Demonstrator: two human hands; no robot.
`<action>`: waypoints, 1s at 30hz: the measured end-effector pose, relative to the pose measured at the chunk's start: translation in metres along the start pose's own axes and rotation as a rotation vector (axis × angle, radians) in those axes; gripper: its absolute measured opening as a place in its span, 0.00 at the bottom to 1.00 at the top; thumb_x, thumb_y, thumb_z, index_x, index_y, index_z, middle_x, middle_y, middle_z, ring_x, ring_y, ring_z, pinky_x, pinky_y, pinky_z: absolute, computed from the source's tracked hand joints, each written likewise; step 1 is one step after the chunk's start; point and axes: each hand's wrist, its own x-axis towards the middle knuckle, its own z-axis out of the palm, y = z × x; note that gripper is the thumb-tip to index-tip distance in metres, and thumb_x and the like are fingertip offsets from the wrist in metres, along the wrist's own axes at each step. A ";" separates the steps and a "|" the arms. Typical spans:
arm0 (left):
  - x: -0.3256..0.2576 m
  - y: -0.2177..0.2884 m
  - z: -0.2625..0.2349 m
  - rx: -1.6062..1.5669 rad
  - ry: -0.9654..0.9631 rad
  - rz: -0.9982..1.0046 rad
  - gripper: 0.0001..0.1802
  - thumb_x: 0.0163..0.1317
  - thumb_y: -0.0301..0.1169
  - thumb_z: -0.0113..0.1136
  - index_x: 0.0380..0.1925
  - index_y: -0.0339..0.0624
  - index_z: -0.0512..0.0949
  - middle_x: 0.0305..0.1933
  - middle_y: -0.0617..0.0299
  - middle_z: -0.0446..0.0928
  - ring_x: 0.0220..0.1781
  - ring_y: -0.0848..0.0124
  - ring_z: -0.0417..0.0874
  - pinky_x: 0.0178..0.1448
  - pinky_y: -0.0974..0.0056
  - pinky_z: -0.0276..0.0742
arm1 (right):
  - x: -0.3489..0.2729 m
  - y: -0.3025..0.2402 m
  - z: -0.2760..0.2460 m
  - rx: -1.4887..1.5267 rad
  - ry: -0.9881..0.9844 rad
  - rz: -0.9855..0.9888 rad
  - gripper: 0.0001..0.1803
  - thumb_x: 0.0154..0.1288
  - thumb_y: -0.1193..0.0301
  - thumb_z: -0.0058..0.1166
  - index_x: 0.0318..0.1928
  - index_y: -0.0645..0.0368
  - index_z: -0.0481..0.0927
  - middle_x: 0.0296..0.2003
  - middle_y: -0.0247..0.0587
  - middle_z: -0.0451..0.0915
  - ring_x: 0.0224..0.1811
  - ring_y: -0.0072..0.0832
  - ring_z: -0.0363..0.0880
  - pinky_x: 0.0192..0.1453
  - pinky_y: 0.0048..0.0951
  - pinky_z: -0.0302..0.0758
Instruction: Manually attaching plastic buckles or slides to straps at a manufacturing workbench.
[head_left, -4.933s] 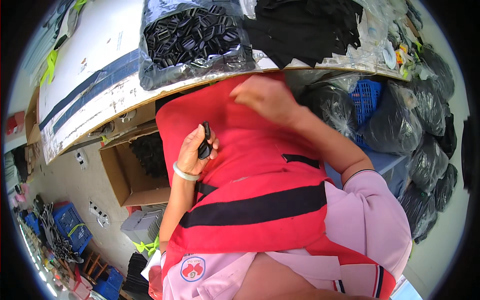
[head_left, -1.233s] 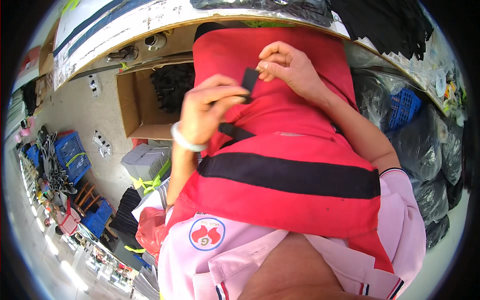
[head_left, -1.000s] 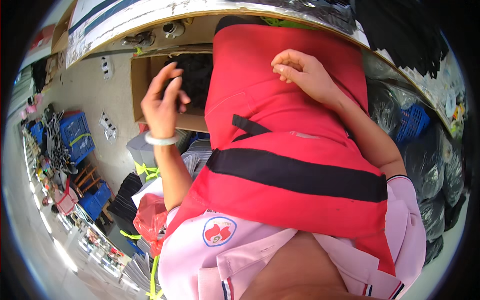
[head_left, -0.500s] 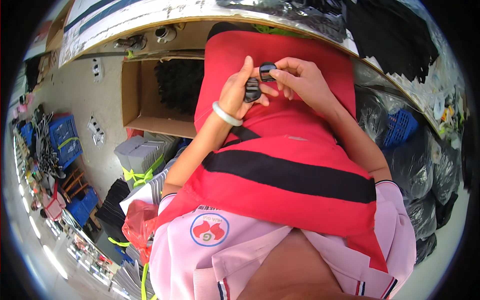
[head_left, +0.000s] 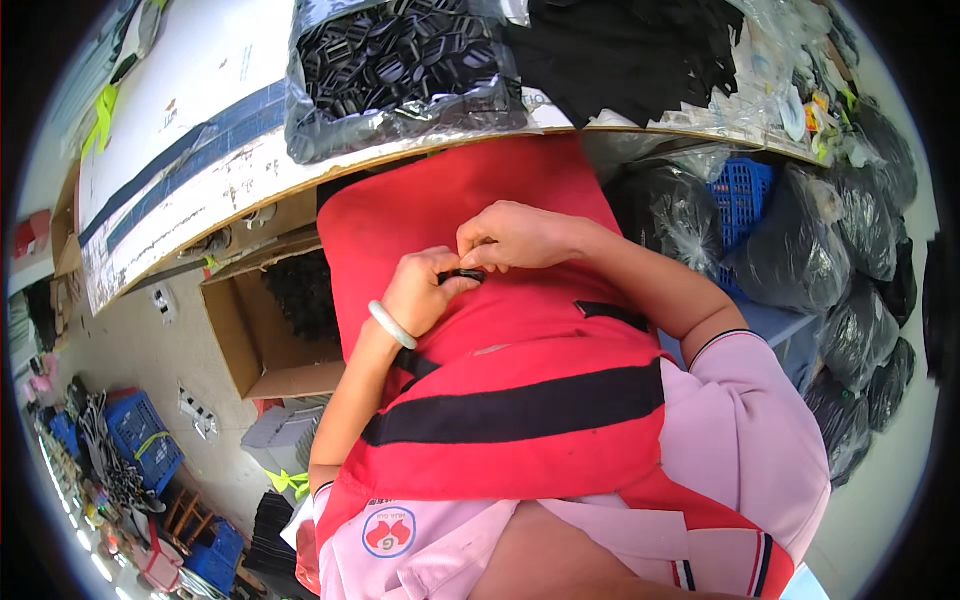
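My left hand (head_left: 418,291), with a pale bangle at its wrist, pinches a black plastic strap buckle (head_left: 463,274) between thumb and fingers, seen nearly edge-on. Right beside it, the bent fingers of my right hand (head_left: 520,236) are pressed together, their tips meeting at the buckle's end. Whatever those right fingers hold is hidden by the hand. Both hands are above the red apron (head_left: 450,210) over my lap. Beyond them, on the table, an open clear plastic bag (head_left: 308,140) holds many loose black buckles (head_left: 400,60).
A white-topped table (head_left: 200,150) curves across the far side, with black fabric pieces (head_left: 630,60) on it. An open cardboard box (head_left: 235,340) with dark contents stands to the left. Stuffed black plastic bags (head_left: 790,240) and a blue basket (head_left: 742,195) are on the right.
My view has shifted, bringing the bag of buckles into sight. Both hands have come together and lower; two buckles showed before, one in each hand, and now only one shows.
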 end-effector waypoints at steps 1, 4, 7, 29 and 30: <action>0.003 -0.001 0.005 -0.061 -0.039 0.034 0.08 0.55 0.21 0.66 0.37 0.36 0.83 0.28 0.62 0.76 0.28 0.76 0.74 0.34 0.71 0.72 | -0.003 0.000 -0.005 -0.011 0.023 -0.006 0.08 0.65 0.71 0.54 0.33 0.64 0.79 0.25 0.38 0.79 0.25 0.21 0.76 0.31 0.26 0.73; 0.005 0.002 0.005 -0.459 0.006 -0.348 0.05 0.62 0.25 0.62 0.33 0.34 0.82 0.26 0.62 0.77 0.23 0.76 0.74 0.29 0.71 0.69 | -0.023 -0.009 -0.040 -0.086 0.558 -0.174 0.09 0.64 0.69 0.56 0.36 0.64 0.80 0.27 0.36 0.79 0.29 0.21 0.77 0.36 0.25 0.73; 0.005 -0.011 -0.001 -0.701 0.061 -0.399 0.12 0.69 0.34 0.55 0.33 0.36 0.80 0.23 0.63 0.76 0.19 0.77 0.72 0.23 0.72 0.67 | -0.038 0.014 -0.106 -0.764 1.166 -0.216 0.10 0.59 0.70 0.60 0.41 0.58 0.81 0.34 0.38 0.80 0.38 0.32 0.78 0.44 0.30 0.74; 0.010 0.026 -0.011 -0.639 0.488 -0.170 0.08 0.61 0.23 0.62 0.40 0.34 0.83 0.27 0.65 0.81 0.21 0.83 0.72 0.23 0.78 0.64 | -0.011 -0.025 0.005 0.662 0.375 0.069 0.12 0.68 0.64 0.56 0.33 0.60 0.80 0.21 0.24 0.72 0.19 0.10 0.67 0.20 0.13 0.61; 0.008 0.026 -0.011 -0.638 0.489 -0.173 0.08 0.61 0.23 0.62 0.40 0.34 0.83 0.27 0.65 0.81 0.21 0.83 0.72 0.23 0.78 0.64 | -0.010 -0.024 0.006 0.664 0.373 0.071 0.12 0.68 0.64 0.56 0.33 0.60 0.80 0.21 0.24 0.72 0.19 0.10 0.67 0.20 0.13 0.61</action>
